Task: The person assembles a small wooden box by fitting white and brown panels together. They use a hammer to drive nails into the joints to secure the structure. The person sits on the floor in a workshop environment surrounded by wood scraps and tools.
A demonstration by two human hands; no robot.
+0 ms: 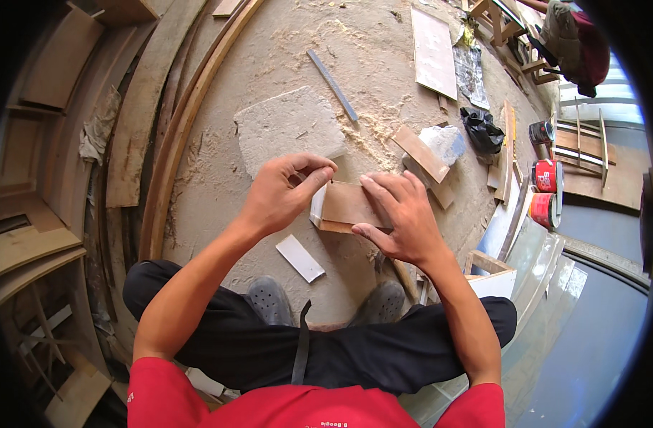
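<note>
My left hand [284,194] is closed in a pinch at the near-left corner region of a small wooden box [346,203]. A tiny dark nail [331,182] shows just under its thumb and forefinger, at the box's upper left edge. The box has a brown plywood top and a whitish left end. My right hand [406,214] grips its right part, fingers over the top and thumb along the near side. Closer to my feet, a small white rectangular board [300,258] lies flat on the floor.
Beyond the box lie a rough stone slab [287,128] and a grey metal bar [332,84] among sawdust. Wood offcuts [421,153] and a black plastic bag [482,130] are on the right, with red cans [545,176] farther over. Long planks [171,153] line the left.
</note>
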